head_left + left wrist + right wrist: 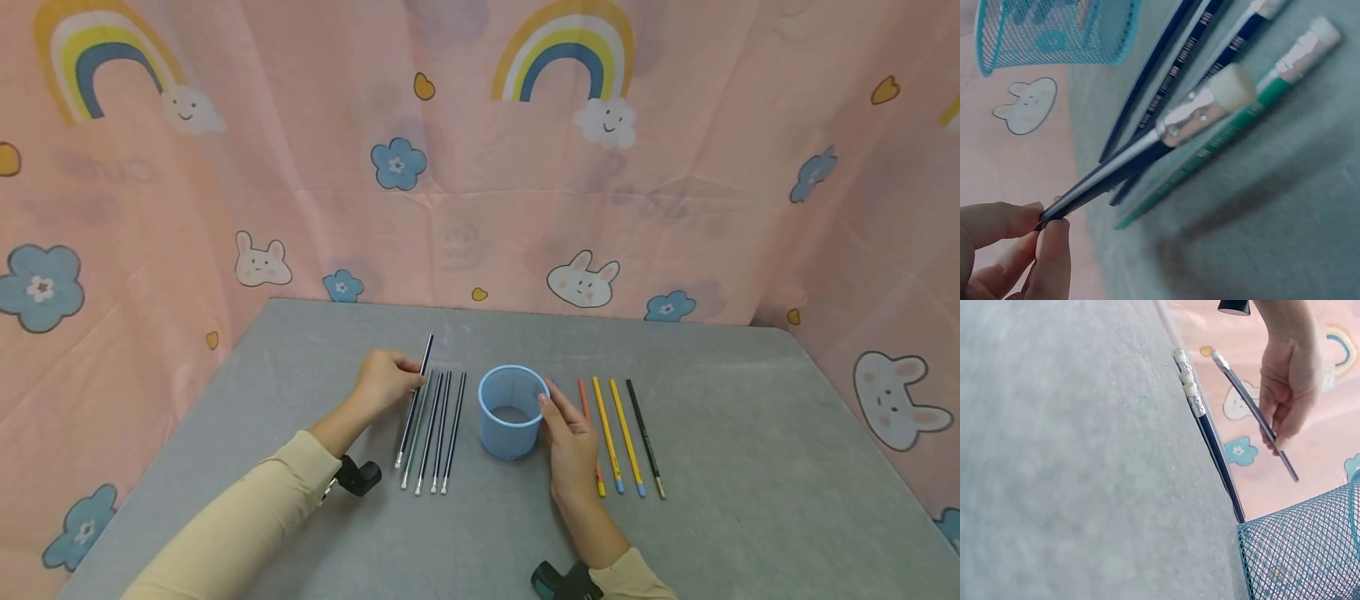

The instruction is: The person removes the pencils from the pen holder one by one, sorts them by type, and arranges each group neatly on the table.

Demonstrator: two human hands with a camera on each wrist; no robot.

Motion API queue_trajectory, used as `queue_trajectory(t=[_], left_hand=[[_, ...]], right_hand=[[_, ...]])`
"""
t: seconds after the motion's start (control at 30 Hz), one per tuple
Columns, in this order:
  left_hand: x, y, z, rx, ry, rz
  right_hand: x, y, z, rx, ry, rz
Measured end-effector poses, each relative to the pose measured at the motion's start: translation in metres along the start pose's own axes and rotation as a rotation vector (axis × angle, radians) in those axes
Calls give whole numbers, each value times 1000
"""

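Observation:
My left hand (384, 382) pinches a dark blue pencil (1129, 156) between thumb and fingers near its far end. Its white eraser end points toward me, and it is raised over the table in the right wrist view. Just to its right lie a green pencil (1204, 153) and several dark blue pencils (454, 433), all with white erasers. A light blue mesh pencil cup (510, 437) stands upright in the middle. At the cup's right side my right hand (573, 450) holds it, thumb at the rim and fingers behind.
Right of the cup lie an orange-red pencil (583, 400), two yellow pencils (606, 429) and a black pencil (645, 437), side by side. The grey table (750, 467) ends at a pink printed cloth (465, 225) behind. A dark wrist camera (358, 477) sits on the left wrist.

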State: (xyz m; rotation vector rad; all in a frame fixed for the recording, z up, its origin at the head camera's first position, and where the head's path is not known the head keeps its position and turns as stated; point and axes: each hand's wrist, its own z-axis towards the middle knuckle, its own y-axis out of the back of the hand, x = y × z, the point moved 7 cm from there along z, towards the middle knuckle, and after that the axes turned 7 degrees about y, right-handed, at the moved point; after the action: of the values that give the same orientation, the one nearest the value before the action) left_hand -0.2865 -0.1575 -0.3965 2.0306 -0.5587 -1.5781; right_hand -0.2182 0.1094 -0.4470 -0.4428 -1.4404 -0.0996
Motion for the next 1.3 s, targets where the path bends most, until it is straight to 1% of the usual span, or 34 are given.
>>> queue_trajectory(t=[0.13, 0.27, 0.43, 0.53, 0.63, 0.7, 0.8, 0.9, 1.03, 1.13, 1.3], left_hand=[[7, -1, 3, 2, -1, 52], [13, -6, 5, 12, 21, 91], [19, -13, 6, 46, 40, 71], [24, -18, 7, 71, 63, 67], [30, -21, 8, 81, 78, 71], [32, -22, 8, 79, 79, 64], [34, -23, 7, 79, 67, 80], [38, -23, 4, 71, 51, 139], [41, -19, 1, 33, 30, 220], [42, -17, 0, 18, 26, 228], [45, -17, -1, 8, 31, 206]], right_hand=[[0, 0, 0, -3, -3, -3], [0, 0, 0, 1, 2, 4], [2, 2, 1, -4, 12, 7], [2, 3, 1, -12, 17, 2], [1, 3, 1, -14, 21, -10], [0, 3, 0, -15, 22, -20], [-1, 4, -2, -26, 21, -20], [-3, 2, -2, -24, 17, -2], [-3, -3, -1, -6, 13, -8], [-3, -4, 0, -3, 17, -34], [-4, -6, 0, 14, 24, -28]])
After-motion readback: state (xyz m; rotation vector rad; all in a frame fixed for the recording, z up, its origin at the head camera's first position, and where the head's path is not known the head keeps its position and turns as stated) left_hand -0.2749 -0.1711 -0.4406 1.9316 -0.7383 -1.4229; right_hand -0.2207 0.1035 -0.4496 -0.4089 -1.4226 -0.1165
